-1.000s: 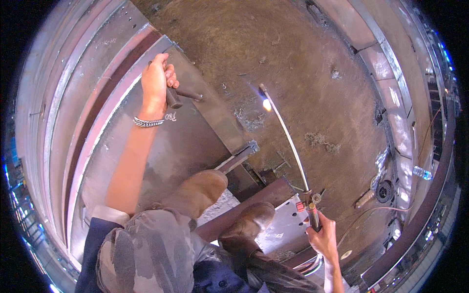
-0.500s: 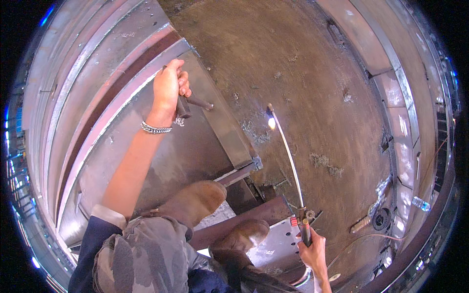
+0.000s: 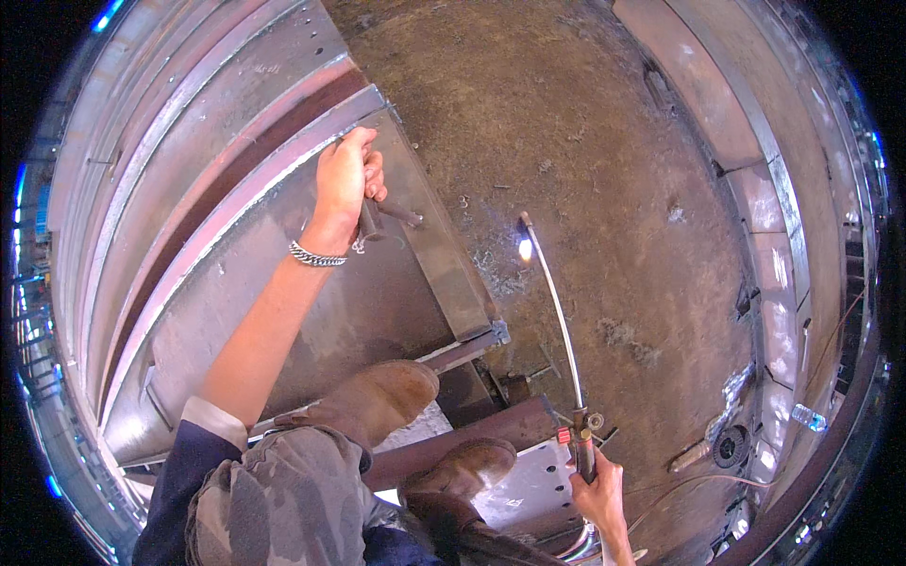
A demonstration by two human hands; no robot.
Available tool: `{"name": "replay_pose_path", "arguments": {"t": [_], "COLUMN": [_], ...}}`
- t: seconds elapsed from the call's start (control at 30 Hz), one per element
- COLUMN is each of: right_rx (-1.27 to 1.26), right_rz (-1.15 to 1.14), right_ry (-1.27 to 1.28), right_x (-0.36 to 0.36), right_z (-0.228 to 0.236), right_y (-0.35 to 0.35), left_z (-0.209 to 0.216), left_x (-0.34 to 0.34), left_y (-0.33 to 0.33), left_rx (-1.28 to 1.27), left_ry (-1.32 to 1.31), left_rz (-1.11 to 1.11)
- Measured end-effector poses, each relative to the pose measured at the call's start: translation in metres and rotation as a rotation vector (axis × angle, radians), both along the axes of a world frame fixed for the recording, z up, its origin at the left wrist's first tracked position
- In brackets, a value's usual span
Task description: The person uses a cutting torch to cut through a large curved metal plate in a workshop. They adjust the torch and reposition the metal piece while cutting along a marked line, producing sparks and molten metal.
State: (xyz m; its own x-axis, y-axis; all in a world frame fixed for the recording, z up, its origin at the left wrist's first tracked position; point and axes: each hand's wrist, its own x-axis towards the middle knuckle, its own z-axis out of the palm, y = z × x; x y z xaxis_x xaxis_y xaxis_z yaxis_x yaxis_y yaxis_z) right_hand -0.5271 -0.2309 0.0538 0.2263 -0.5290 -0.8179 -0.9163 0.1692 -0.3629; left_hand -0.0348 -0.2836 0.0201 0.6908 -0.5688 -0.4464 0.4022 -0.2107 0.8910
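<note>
In my right hand (image 3: 600, 486) is a gas torch (image 3: 563, 344), fingers closed round its dark grip beside a red knob and a brass valve. Its long pale tube points away from me. A small bright flame (image 3: 526, 249) burns at the bent tip, above the brown floor. My left hand (image 3: 349, 177), with a chain bracelet at the wrist, is closed round a dark metal tool (image 3: 373, 223). A thick round end and a thinner rod stick out below the fist; the rest is hidden in the palm. This hand is over the steel plate (image 3: 326, 274) at left.
Curved steel flanges (image 3: 179, 179) line the left side. My boots (image 3: 392, 391) stand by a rust-brown steel beam (image 3: 472, 439) and a holed plate (image 3: 533, 481). At right lie a black disc (image 3: 731, 445), a thin hose (image 3: 698, 483) and a plastic bottle (image 3: 809, 418) near another beam.
The whole view has shifted slightly, moving the plate and my left hand a little right and down in the picture. Both hands keep their grips, and the flame still burns.
</note>
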Motion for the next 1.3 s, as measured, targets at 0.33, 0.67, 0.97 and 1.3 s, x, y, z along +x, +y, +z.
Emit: {"name": "replay_pose_path", "arguments": {"t": [0.33, 0.67, 0.97, 1.3], "right_rx": [-0.058, -0.108, -0.428, -0.191], "right_rz": [0.004, -0.065, -0.158, 0.241], "right_ry": [-0.092, -0.123, -0.332, -0.368], "right_x": [0.002, 0.009, 0.026, 0.101], "right_z": [0.001, 0.014, 0.057, 0.119], "right_y": [0.0, 0.0, -0.01, -0.028], "left_z": [0.0, -0.008, -0.004, 0.02], "left_x": [0.0, 0.004, 0.01, 0.082], "left_y": [-0.001, 0.004, 0.025, 0.172], "left_rx": [0.022, -0.003, -0.051, 0.32], "left_ry": [-0.014, -0.074, 0.04, -0.17], "left_rz": [0.022, -0.037, -0.095, -0.452]}}
